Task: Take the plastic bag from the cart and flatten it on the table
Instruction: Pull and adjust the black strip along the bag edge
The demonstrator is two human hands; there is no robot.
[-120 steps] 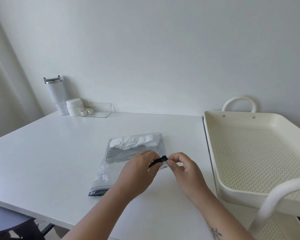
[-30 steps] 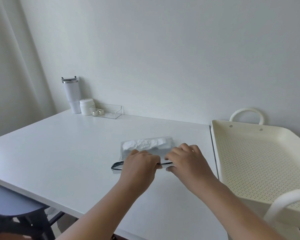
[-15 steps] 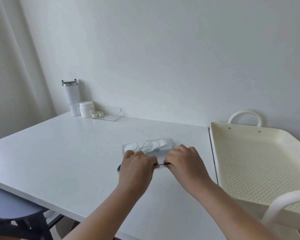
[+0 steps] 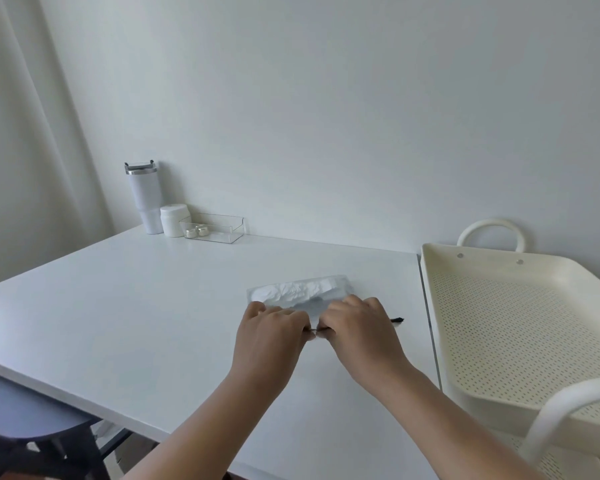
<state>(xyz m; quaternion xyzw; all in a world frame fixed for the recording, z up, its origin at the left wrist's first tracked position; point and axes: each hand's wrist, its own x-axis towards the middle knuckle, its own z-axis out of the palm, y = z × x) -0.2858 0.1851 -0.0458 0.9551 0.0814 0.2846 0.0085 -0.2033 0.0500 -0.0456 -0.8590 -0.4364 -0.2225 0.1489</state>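
Note:
A clear plastic bag with crumpled white material inside lies on the white table, right of centre. Its near edge carries a dark zip strip, whose end sticks out to the right. My left hand and my right hand sit side by side on that near edge, fingers curled, pinching the strip between them. The hands hide most of the bag's near half. The cream perforated cart tray stands just right of the table with nothing in it.
At the table's far left corner stand a white tumbler, a white jar and a clear acrylic tray holding two small tins. A grey stool sits under the table's near left edge. The cart's white handle arches at lower right.
The hands have closed in toward each other along the bag's near edge, and the dark strip end now shows to the right of my right hand instead of left of my left.

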